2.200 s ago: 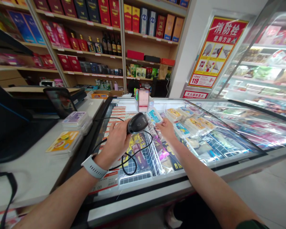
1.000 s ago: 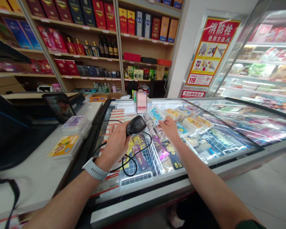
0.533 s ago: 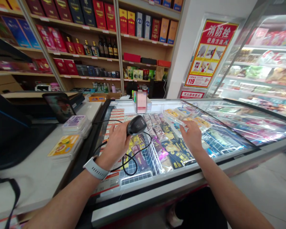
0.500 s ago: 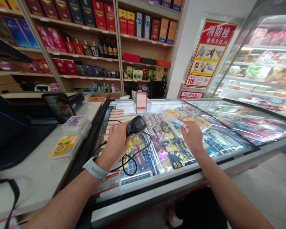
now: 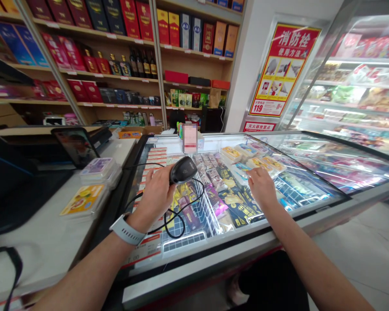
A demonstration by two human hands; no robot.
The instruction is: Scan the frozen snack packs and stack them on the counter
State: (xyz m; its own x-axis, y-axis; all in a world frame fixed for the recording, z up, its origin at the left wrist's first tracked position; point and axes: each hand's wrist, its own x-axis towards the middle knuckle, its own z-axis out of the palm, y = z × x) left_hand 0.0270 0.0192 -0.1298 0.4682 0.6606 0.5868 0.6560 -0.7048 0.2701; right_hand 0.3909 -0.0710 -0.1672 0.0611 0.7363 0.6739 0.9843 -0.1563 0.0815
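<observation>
My left hand (image 5: 157, 190), a pale watch strap at its wrist, is closed round a black barcode scanner (image 5: 183, 170) above the freezer's glass top. The scanner's black cable (image 5: 178, 211) loops down beneath it. My right hand (image 5: 262, 185) has its fingers curled together at the right edge of a clear plastic box with a blue label (image 5: 241, 169). This box looks flat on the glass, and the fingertips partly cover it. Just beyond lie similar boxes with yellow labels (image 5: 231, 153).
The chest freezer (image 5: 194, 268) holds wrapped goods in wire baskets (image 5: 210, 207) under its glass. On the counter (image 5: 52, 242) at left are stacked boxes with a yellow label (image 5: 84, 199) and a purple label (image 5: 99, 166), beside a phone-like screen (image 5: 74, 144). Shelves (image 5: 116, 73) stand behind.
The clear box at my right hand was raised and tilted; now it is down level with the glass. My left hand keeps the scanner in nearly the same place.
</observation>
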